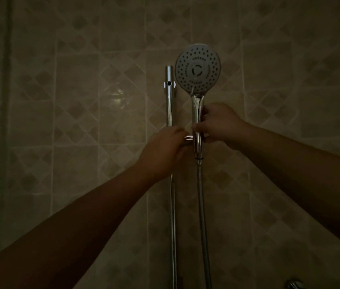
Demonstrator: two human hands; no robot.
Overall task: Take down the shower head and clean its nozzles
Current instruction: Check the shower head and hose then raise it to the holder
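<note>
Dim light falls on a beige tiled wall (pixel 81 101) patterned with darker diamonds and pale grout lines.

We see a dim bathroom wall (pixel 77 84) covered in beige square tiles, some plain and some patterned with darker diamonds, divided by pale grout lines. A soft patch of reflected light (pixel 119 97) glints on the glossy tiles near the middle. In the bottom right corner, we make out the top of a chrome tap fitting (pixel 294 284), mostly cut off.
</note>
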